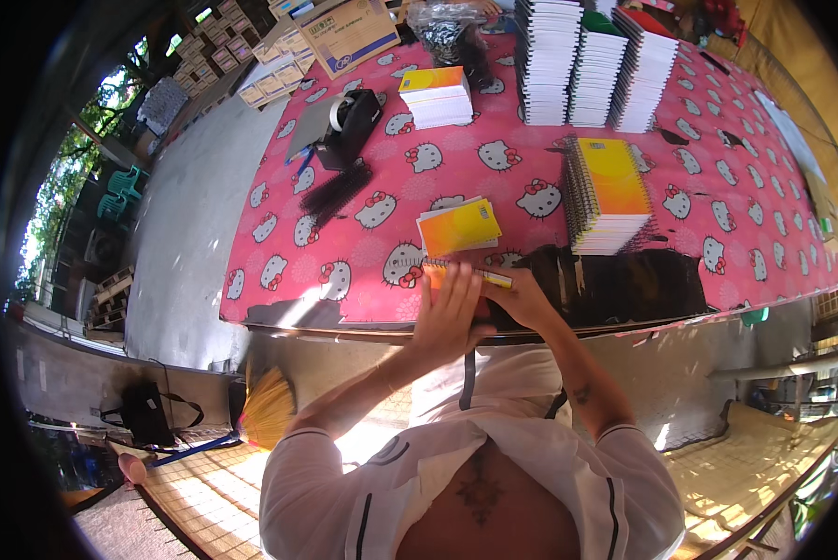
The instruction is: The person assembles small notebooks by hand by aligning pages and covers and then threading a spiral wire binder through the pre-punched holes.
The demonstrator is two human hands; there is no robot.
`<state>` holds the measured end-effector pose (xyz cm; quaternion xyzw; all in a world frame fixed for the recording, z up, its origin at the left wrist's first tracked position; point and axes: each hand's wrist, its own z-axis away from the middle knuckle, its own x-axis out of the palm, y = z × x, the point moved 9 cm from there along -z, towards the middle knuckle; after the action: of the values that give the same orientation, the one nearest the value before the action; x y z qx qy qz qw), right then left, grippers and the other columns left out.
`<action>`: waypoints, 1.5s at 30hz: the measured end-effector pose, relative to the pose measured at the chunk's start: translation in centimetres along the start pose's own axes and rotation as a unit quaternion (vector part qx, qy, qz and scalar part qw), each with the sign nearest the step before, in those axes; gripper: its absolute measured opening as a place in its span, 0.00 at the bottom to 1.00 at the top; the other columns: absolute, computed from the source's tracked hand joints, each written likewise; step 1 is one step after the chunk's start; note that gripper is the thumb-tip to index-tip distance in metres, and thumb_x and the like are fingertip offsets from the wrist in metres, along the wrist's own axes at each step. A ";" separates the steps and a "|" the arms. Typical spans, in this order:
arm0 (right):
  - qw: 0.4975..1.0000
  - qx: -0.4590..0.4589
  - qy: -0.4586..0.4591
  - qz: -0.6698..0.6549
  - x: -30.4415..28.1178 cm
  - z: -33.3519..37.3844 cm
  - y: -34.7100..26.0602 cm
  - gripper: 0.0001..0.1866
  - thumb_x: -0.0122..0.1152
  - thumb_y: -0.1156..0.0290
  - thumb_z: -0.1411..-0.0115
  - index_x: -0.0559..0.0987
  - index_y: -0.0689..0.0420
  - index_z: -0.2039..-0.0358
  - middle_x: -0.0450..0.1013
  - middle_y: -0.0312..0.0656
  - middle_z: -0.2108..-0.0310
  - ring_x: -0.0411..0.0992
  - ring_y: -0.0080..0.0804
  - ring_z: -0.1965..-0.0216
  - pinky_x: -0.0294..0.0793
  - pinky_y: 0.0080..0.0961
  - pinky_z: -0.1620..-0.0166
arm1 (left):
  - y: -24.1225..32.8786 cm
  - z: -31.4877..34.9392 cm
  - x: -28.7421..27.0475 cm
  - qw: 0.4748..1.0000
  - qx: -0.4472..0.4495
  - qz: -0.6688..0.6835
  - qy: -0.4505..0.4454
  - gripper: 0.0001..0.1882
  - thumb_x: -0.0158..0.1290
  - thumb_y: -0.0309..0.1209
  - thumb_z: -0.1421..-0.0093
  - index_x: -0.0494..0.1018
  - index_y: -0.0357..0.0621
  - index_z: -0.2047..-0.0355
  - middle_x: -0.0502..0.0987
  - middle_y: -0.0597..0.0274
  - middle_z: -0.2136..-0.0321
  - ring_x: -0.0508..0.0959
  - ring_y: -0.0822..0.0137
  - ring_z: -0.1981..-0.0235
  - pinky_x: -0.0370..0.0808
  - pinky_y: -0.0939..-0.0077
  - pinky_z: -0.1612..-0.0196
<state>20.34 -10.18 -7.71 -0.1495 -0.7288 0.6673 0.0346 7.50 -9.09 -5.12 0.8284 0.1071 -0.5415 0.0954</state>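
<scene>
At the table's near edge a small yellow-orange notebook (500, 279) stands partly hidden by my hands, with a dark wire coil along its upper edge. My left hand (452, 303) lies against it, fingers stretched out over the coil and cover. My right hand (523, 297) is closed around its right end. Just beyond, a few loose yellow-orange covers and sheets (459, 227) lie in a small stack. To the right rises a pile of coil-bound yellow notebooks (610, 191). Loose black wire coils (336, 193) lie to the left.
A black tape dispenser (349, 129) stands far left, near an unbound yellow-topped stack (436, 96). Tall stacks of spiral notebooks (550, 65) and a bag of coils (452, 42) fill the back. Patterned pink cloth (372, 271) covers the table; its front strip is black. A broom (268, 406) is below left.
</scene>
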 end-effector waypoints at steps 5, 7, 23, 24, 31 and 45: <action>0.997 -0.030 -0.005 0.077 0.3 0.1 -2.5 0.19 0.61 0.71 0.38 0.79 0.58 0.46 0.79 0.48 0.73 0.73 0.23 0.75 0.75 0.27 0.67 | -2.3 -5.9 -3.6 0.991 -0.055 -0.096 0.075 0.47 0.37 0.64 0.35 0.59 0.31 0.34 0.59 0.38 0.33 0.56 0.45 0.29 0.43 0.31 0.33; 0.996 -0.048 0.015 0.070 -0.4 0.2 -2.2 0.18 0.62 0.71 0.39 0.80 0.58 0.47 0.79 0.49 0.73 0.75 0.25 0.75 0.75 0.27 0.67 | 0.1 -3.3 -1.4 1.000 -0.007 -0.023 0.019 0.47 0.35 0.64 0.34 0.57 0.30 0.34 0.57 0.36 0.33 0.54 0.43 0.29 0.41 0.30 0.34; 0.988 -0.065 -0.030 0.134 -0.6 0.3 -3.2 0.17 0.68 0.68 0.42 0.80 0.62 0.53 0.80 0.49 0.68 0.79 0.31 0.67 0.76 0.28 0.61 | -1.1 -5.2 -5.6 0.986 0.001 0.120 0.116 0.12 0.60 0.35 0.40 0.79 0.49 0.57 0.82 0.70 0.59 0.79 0.65 0.50 0.41 0.34 0.32; 0.988 -0.097 -0.020 0.118 -1.5 0.6 -4.4 0.17 0.68 0.69 0.41 0.80 0.62 0.53 0.80 0.48 0.68 0.79 0.30 0.67 0.76 0.26 0.60 | -1.0 -5.2 -5.5 0.984 -0.001 0.140 0.112 0.12 0.61 0.34 0.41 0.79 0.49 0.57 0.82 0.69 0.60 0.79 0.65 0.51 0.41 0.35 0.31; 0.999 -0.021 -0.045 0.012 -5.0 1.2 -4.4 0.09 0.65 0.73 0.37 0.83 0.64 0.59 0.80 0.37 0.68 0.76 0.16 0.65 0.77 0.17 0.58 | -0.7 -5.3 -5.8 0.975 -0.008 0.180 0.127 0.10 0.61 0.32 0.42 0.77 0.49 0.59 0.80 0.68 0.65 0.79 0.65 0.57 0.46 0.37 0.31; 0.898 -0.251 0.291 0.213 -8.8 6.0 -16.6 0.15 0.69 0.74 0.44 0.80 0.59 0.55 0.77 0.47 0.58 0.77 0.45 0.55 0.74 0.33 0.50 | 0.2 -9.9 -12.9 0.975 0.084 0.183 0.097 0.20 0.60 0.23 0.51 0.77 0.42 0.55 0.79 0.58 0.62 0.79 0.55 0.62 0.74 0.60 0.58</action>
<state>24.36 -19.35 9.27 -0.4927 -0.7802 0.3802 0.0639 11.18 -7.54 10.58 0.8877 -0.0838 -0.4387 0.1118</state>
